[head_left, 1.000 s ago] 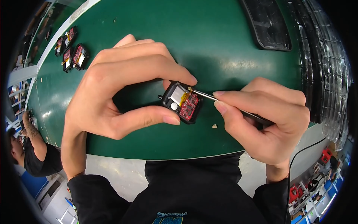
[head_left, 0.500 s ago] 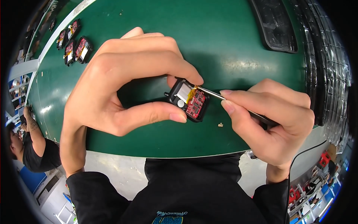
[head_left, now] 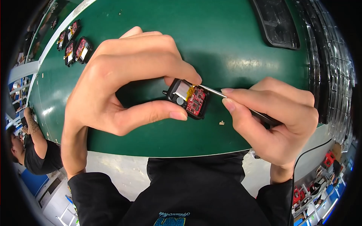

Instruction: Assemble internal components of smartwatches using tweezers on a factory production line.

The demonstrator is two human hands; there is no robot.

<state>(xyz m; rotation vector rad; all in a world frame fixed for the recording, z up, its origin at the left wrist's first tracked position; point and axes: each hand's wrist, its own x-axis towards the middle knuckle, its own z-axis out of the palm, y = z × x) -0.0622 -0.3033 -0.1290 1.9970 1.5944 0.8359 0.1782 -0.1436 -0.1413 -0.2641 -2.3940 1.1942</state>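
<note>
My left hand grips a small black device housing by its edges, between thumb and fingers, just above the table. The opened housing shows a red circuit board, a silver battery cell, yellow tape and a round grey part. Between the thumb and fingers of my right hand is a pair of slim tweezers, silver toward the tip and dark at the back. Their tip meets the upper edge of the housing by the yellow tape, close to my left fingertip. The exact contact is too small to make out.
Several similar opened housings lie at the far left of the green table. A black tray is at the far right, beside stacked clear plastic trays. One tiny pale piece lies near the front. Another person sits at left.
The housing has shifted slightly left and up in my left hand's grip. The tweezers' tip has moved a little with it, staying at the same edge.
</note>
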